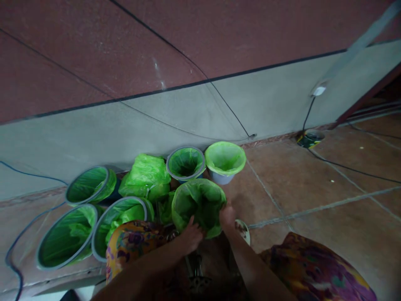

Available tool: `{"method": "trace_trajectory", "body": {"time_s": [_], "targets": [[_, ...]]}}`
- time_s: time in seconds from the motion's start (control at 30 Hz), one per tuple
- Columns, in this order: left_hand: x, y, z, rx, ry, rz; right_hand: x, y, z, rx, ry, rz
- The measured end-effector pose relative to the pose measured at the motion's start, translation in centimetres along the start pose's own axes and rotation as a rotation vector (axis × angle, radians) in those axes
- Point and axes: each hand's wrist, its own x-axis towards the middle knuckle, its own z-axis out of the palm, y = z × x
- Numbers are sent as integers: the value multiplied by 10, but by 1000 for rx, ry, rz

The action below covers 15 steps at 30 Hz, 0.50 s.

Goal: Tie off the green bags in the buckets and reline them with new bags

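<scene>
Bright green plastic lines the bin (199, 205) held in front of a person in patterned clothing (316, 263), its mouth tipped up toward the wearer's view, seemingly so that both hands can reach the liner's edge. More lined bins stand on the tiled floor (313, 167): a pale one (222, 179) and a grey-rimmed one (186, 179) by the wall (175, 121), three others grouped at left. A heap of green plastic (147, 173) sits between them, probably kept there to be within reach. The right hand (227, 217) closes on the bin's right edge, its fingers folded together over the liner. The left hand (191, 237) is at the near edge, one finger extended over the rim, the others curled; from here, I cannot tell whether they pinch the plastic. A white round container (246, 232) is just beside the right forearm.
</scene>
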Motion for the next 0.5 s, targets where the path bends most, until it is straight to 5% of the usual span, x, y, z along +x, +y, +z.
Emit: {"method": "trace_trajectory", "body": {"time_s": [0.13,0.3,0.5], "targets": [[1,-20,-8,110,60,97,-16,7,0,35,39,62],[-3,-34,-32,154,47,173,-15,21,-15,273,260,78],[-3,-5,-67,-24,-67,-122,24,24,-36,260,148,15]]}}
